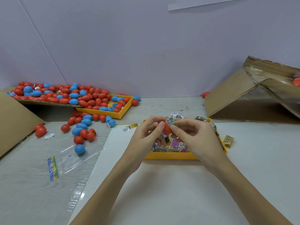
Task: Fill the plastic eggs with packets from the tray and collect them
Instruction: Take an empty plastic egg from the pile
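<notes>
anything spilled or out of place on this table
Yes. Red and blue eggs have spilled off the far yellow tray onto the table. A few packets lie outside the near tray: one gold packet to its right, others by its far left corner.

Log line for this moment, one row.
step: filling | left hand: holds red egg | right hand: pushes packet in | over: yellow tray
</notes>
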`<state>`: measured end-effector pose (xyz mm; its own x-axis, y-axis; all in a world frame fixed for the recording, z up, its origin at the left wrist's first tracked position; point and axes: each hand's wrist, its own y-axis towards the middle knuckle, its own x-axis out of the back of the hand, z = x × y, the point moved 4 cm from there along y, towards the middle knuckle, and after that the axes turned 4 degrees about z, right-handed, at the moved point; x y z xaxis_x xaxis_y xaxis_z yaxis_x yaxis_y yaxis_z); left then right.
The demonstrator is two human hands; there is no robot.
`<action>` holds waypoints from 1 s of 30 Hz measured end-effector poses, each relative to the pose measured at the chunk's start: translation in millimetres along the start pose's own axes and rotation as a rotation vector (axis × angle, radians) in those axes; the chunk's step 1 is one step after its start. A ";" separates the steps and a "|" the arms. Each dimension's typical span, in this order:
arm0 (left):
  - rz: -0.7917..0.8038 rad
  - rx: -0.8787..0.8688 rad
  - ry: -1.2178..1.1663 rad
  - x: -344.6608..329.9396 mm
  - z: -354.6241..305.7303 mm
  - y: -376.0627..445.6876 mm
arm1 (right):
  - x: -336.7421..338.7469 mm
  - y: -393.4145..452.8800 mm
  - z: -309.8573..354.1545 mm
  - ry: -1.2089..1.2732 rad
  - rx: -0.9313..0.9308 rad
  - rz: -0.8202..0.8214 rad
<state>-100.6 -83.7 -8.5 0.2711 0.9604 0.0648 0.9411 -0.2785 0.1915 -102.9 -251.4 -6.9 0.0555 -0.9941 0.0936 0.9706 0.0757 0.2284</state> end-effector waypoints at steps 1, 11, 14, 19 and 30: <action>-0.004 -0.006 0.011 -0.2 -0.2 -0.1 | 0.6 -0.1 -0.2 -0.010 -0.004 0.004; -0.058 -0.160 0.101 -3.8 -5.0 -2.0 | 1.4 -3.4 8.7 -0.068 -0.013 -0.031; -0.159 -0.211 0.126 -4.5 -3.5 -3.0 | -0.3 -5.0 10.6 -0.045 -0.016 -0.066; -0.191 -0.270 0.194 -7.9 -5.3 -4.8 | -6.8 -8.9 7.4 0.170 -0.091 -0.028; -0.197 -0.508 0.464 5.1 -20.6 -7.2 | -24.2 -16.7 10.7 0.876 -0.643 0.329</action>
<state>-110.2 -76.9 10.6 -0.1146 0.9220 0.3698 0.7227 -0.1780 0.6678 -123.0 -227.7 -2.6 0.2296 -0.6649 -0.7107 0.8050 0.5402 -0.2453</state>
